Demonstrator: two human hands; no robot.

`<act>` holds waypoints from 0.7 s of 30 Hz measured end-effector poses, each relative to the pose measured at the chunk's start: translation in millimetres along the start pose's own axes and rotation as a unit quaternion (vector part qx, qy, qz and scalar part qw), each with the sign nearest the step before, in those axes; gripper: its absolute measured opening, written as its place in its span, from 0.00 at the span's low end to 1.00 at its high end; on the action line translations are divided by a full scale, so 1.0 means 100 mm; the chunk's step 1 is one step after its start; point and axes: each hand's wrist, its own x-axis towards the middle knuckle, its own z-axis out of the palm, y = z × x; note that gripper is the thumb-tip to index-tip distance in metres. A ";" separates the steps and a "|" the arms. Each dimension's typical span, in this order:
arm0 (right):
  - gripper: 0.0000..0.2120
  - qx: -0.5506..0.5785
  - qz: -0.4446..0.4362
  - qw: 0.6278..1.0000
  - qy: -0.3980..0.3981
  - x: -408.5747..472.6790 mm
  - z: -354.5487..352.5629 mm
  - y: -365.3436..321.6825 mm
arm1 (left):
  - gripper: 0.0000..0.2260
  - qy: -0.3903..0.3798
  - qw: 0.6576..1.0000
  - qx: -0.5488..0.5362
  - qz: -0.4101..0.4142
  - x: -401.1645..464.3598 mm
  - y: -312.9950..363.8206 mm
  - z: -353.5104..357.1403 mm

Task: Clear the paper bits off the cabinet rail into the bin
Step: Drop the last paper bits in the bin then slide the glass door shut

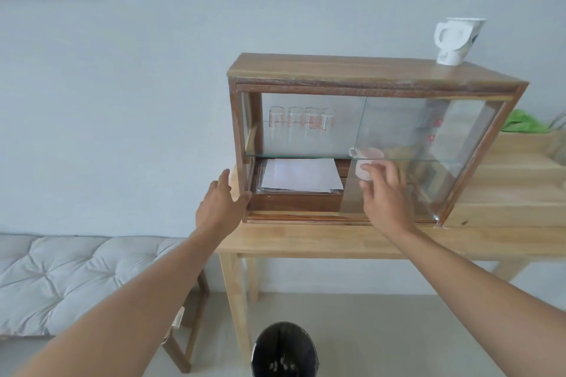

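Observation:
A wooden cabinet (352,69) with sliding glass doors stands on a light wooden table. Its bottom rail (306,217) runs along the front; I cannot make out paper bits on it. My left hand (222,202) rests open against the cabinet's lower left corner post, thumb on the front. My right hand (384,193) is raised in front of the right glass door (428,138), fingers spread and fingertips at the pane. The left side stands open. A black bin (284,349) sits on the floor below the table, with a few pale scraps inside.
Several glasses (300,122) stand on the glass shelf, and a stack of white paper (301,176) lies below. A white jug (456,40) is on the cabinet top. A cushioned bench (76,278) stands at left. The table (306,242) extends right, with green cloth (525,122) behind.

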 end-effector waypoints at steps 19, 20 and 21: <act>0.65 -0.266 -0.187 0.945 0.009 0.63 0.03 0.54 | 0.59 -0.043 0.995 -0.012 0.090 0.14 0.04 0.18; 0.65 -0.263 -0.191 0.946 0.008 0.64 0.07 0.46 | 0.59 -0.043 0.995 -0.013 0.090 0.14 0.04 0.18; 0.65 -0.260 -0.193 0.946 0.008 0.65 0.11 0.37 | 0.59 -0.043 0.995 -0.013 0.090 0.14 0.04 0.18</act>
